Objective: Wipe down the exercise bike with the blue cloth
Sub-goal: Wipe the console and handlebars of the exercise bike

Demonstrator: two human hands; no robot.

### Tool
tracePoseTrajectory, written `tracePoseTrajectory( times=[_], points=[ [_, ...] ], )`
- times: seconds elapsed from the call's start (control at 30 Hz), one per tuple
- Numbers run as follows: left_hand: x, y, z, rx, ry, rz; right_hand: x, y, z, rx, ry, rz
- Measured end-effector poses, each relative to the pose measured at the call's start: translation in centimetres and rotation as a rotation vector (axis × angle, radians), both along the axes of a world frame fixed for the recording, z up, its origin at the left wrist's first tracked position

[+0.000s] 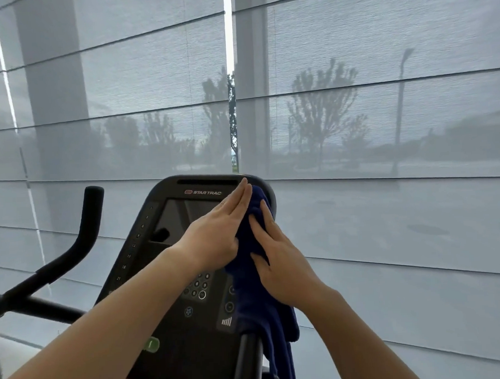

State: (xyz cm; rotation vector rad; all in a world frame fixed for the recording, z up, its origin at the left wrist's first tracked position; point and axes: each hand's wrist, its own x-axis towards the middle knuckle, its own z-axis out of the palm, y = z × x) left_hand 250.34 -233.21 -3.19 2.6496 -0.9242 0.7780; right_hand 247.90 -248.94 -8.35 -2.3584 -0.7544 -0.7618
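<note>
The exercise bike's black console [171, 250], marked Star Trac, fills the lower middle of the head view, with a dark screen and a keypad. A dark blue cloth [256, 303] drapes down the console's right side. My left hand [219, 228] lies flat with straight fingers over the screen's upper right, its fingertips reaching the console's top edge beside the cloth. My right hand [277, 259] presses flat on the cloth against the console's right edge, fingers spread.
A black handlebar [73, 248] curves up at the left of the console. A black post [247, 358] rises below the console. Grey translucent window blinds [383, 126] fill the whole background, close behind the bike.
</note>
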Motion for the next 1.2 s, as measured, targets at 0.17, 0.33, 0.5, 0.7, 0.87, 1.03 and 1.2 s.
tracePoseTrajectory(
  times=[0.17, 0.33, 0.5, 0.7, 0.87, 1.03, 1.2],
  points=[
    [-1.1, -0.2, -3.2, 0.006, -0.027, -0.052, -1.2, -1.0, -1.2, 0.039, 0.049, 0.018],
    [-3.9, 0.1, -7.3, 0.09, 0.094, -0.084, -3.2, -2.2, -5.5, 0.162, 0.118, 0.018],
    [-5.7, 0.5, -7.6, -0.002, 0.191, -0.093, -5.8, -2.3, -5.3, 0.182, 0.063, -0.019],
    [-7.6, 2.2, -6.0, -0.075, 0.144, -0.081, -7.4, -0.9, -2.5, 0.154, -0.025, -0.065],
    [-8.3, 3.1, -5.8, -0.012, 0.136, -0.001, -8.8, 1.0, -3.1, 0.096, -0.002, 0.052],
    [-10.1, 1.0, -7.4, -0.038, 0.357, -0.076, -9.8, -1.8, -6.8, 0.22, -0.001, -0.079],
    [-9.4, -1.2, -8.6, -0.038, 0.379, -0.008, -9.2, -1.6, -8.1, 0.212, 0.165, -0.062]
  ],
)
